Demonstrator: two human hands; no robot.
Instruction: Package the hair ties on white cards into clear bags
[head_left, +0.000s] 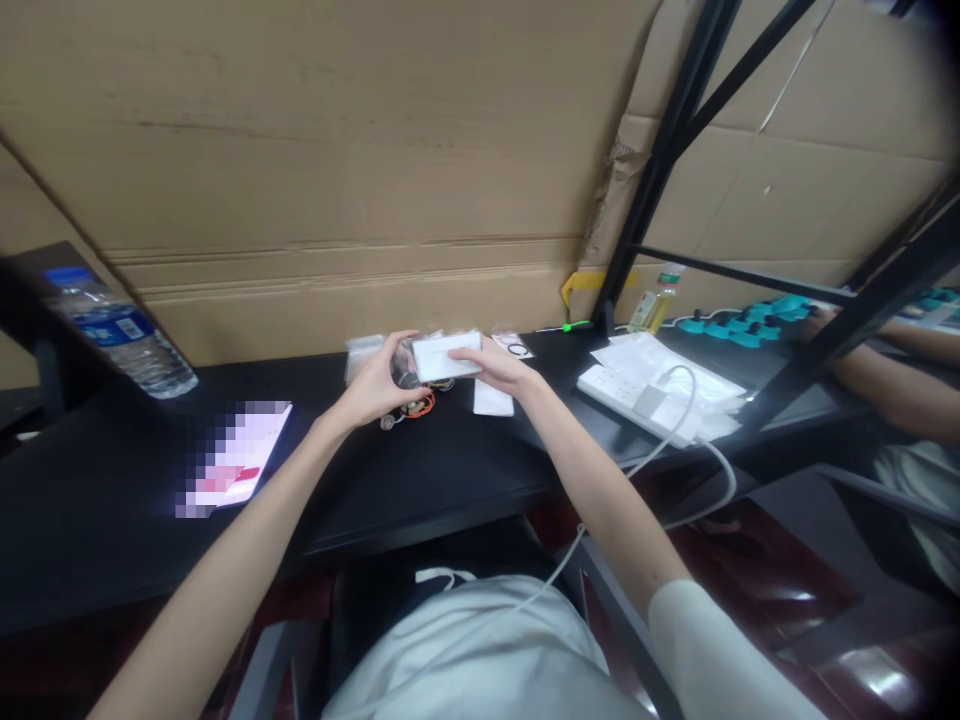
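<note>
Both of my hands hold a small white flat packet (444, 356) above the black table (112, 470). My left hand (377, 383) grips its left end, and my right hand (501, 366) grips its right end with the fingers on top. Under the hands lie small parts with orange and black rings (420, 407) and a clear bag (363, 349). A white card (493, 399) lies flat just below my right hand. A little bag holding a black ring (516, 347) sits behind it.
A water bottle (120, 335) stands at the far left, a phone with a lit screen (236, 455) beside it. A white power strip with a cable (660, 395) lies right. Cardboard (337, 150) walls the back. Another person's arm (885, 375) rests far right near teal parts (750, 322).
</note>
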